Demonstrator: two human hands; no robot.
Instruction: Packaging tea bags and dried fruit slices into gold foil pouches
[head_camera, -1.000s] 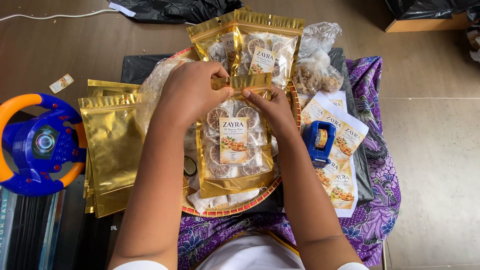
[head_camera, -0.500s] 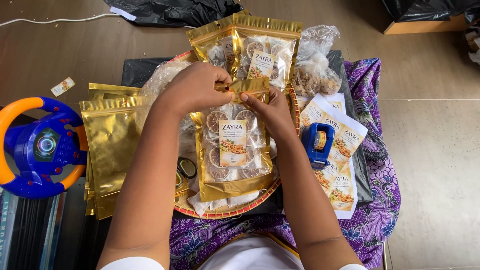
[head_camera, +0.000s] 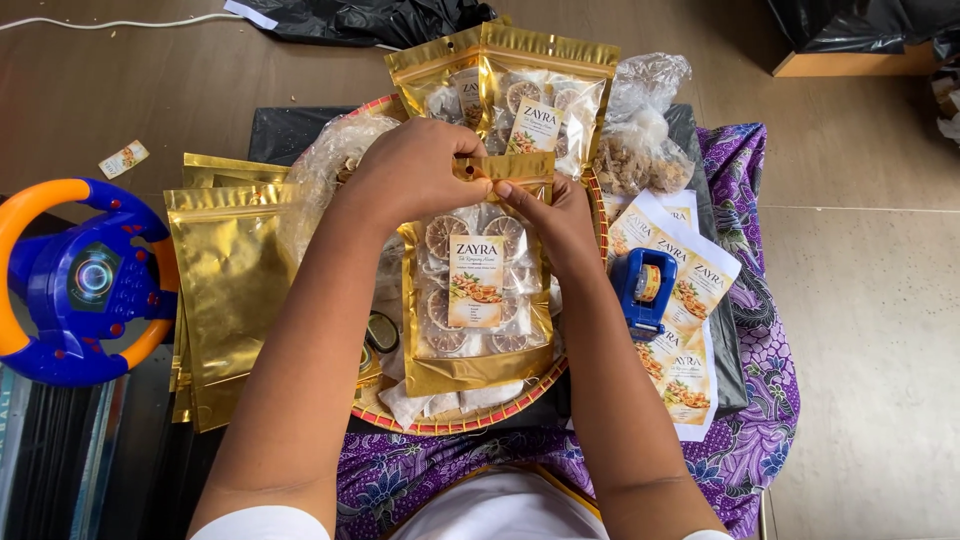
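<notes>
- Nearest the person, a purple patterned cloth (head_camera: 745, 440) lay under the lower rim of a round woven tray (head_camera: 470, 422).
- On the tray lay a gold pouch with a clear window (head_camera: 475, 300) showing dried citrus slices, its top edge pointing away from the person.
- The left hand (head_camera: 415, 170) and the right hand (head_camera: 550, 215) met at that top edge; the fingers (head_camera: 515, 190) of both were pressed together, pinching the pouch's sealing strip between them, with the rest of the pouch lying below the hands.
- Left of the tray stood a stack of empty gold pouches (head_camera: 225, 290), and beyond them a blue and orange toy steering wheel (head_camera: 75, 280).
- Right of the tray, a blue tape dispenser (head_camera: 643, 290) rested on white label sheets (head_camera: 690, 340).
- Farthest away lay two filled gold pouches (head_camera: 520, 85) and a clear bag of dried pieces (head_camera: 640, 140).
</notes>
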